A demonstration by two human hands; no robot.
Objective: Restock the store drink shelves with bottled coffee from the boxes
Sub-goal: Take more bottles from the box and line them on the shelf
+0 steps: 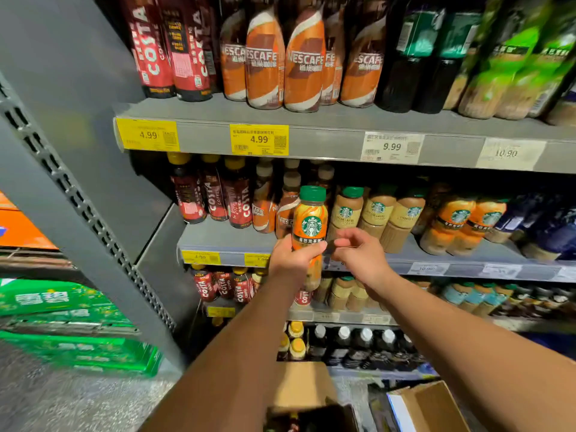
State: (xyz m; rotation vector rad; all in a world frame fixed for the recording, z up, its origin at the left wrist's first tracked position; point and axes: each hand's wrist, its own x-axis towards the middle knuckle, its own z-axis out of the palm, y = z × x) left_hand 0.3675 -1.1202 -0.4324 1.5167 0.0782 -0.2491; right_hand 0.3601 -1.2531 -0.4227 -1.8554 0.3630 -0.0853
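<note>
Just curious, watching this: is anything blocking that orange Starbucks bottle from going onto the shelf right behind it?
Yes. Held by the left hand, the orange Starbucks bottle faces occupied rows: Nescafe bottles and beige Starbucks bottles stand directly behind it.

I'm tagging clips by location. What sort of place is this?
Probably a supermarket drinks aisle: grey metal shelves of bottled coffee, price tags on the shelf edges, and the left hand holding a Starbucks bottle.

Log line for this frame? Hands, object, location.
left hand: grips orange Starbucks bottle, upright | right hand: fingers curled beside bottle, contact unclear | location: before middle shelf | placed: not yet
</note>
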